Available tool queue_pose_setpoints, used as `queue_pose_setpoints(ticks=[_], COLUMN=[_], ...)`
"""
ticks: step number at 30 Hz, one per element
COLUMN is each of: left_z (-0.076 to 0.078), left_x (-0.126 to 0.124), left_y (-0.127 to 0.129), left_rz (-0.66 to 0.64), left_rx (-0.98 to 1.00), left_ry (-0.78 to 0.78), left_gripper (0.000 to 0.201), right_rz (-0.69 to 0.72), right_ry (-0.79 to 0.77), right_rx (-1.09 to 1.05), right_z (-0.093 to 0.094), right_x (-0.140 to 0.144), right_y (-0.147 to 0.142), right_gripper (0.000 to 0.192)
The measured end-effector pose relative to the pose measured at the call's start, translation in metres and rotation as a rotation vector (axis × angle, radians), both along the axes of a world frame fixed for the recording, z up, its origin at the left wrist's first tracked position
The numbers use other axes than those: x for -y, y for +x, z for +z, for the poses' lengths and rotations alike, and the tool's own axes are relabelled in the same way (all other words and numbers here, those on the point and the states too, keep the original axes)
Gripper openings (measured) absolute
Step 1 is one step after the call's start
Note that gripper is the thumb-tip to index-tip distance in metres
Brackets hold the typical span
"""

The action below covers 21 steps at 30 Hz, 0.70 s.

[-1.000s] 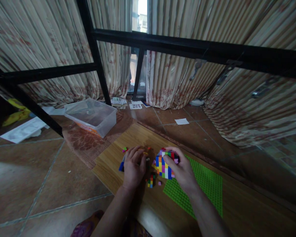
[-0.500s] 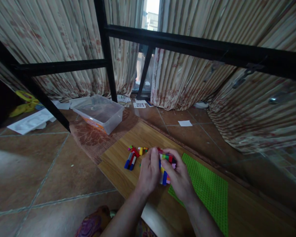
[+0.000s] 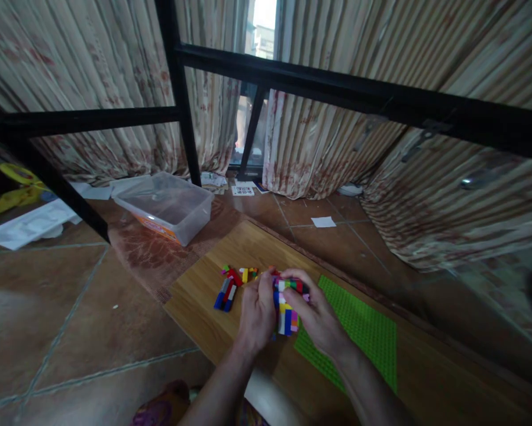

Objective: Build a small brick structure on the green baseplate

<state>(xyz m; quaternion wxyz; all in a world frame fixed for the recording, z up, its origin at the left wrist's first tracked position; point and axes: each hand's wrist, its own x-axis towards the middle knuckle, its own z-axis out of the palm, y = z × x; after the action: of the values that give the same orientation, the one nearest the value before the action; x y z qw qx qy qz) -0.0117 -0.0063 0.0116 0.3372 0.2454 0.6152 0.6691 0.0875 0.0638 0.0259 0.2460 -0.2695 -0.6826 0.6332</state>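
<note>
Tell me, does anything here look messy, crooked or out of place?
A little. Loose bricks lie scattered on the wooden board beside the multicoloured brick block, which both the left hand and right hand grip. Papers are strewn over the tiled floor. Nothing looks broken.

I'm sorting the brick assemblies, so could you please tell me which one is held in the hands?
The multicoloured block, clasped between the left hand and right hand; the blue-and-red piece lies untouched on the wooden board.
</note>
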Motion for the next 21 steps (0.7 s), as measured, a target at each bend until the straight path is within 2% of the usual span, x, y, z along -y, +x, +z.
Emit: queue_pose_setpoints(ticks=[3, 6, 9, 13, 17, 19, 21], left_z=[0.0, 0.003, 0.005, -0.003, -0.013, -0.014, -0.014], left_x=[0.0, -0.002, -0.003, -0.005, -0.007, -0.007, -0.006], left_y=[-0.005, -0.008, -0.008, -0.006, -0.006, -0.007, -0.009], left_rz=[0.052, 0.05, 0.051, 0.121, 0.129, 0.164, 0.188], left_rx=[-0.03, -0.05, -0.074, -0.126, -0.14, -0.157, -0.167], left_ry=[-0.008, -0.04, -0.063, -0.074, -0.092, -0.098, -0.096], left_gripper=[0.048, 0.047, 0.048, 0.046, 0.047, 0.046, 0.044], right_rz=[-0.064, -0.116, -0.188, -0.393, -0.524, -0.58, -0.677], right_ry=[0.052, -0.002, -0.173, -0.439, -0.574, -0.586, -0.505], right_rx=[-0.034, -0.098, -0.234, -0.432, -0.494, -0.484, -0.448], right_z=[0.002, -0.003, -0.015, -0.026, -0.036, -0.046, -0.059], right_x=[0.003, 0.005, 0.007, 0.005, -0.004, -0.009, -0.014], right_y=[-0.003, -0.008, -0.013, -0.019, -0.019, -0.018, -0.017], right_gripper=[0.024, 0.026, 0.024, 0.021, 0.027, 0.025, 0.025])
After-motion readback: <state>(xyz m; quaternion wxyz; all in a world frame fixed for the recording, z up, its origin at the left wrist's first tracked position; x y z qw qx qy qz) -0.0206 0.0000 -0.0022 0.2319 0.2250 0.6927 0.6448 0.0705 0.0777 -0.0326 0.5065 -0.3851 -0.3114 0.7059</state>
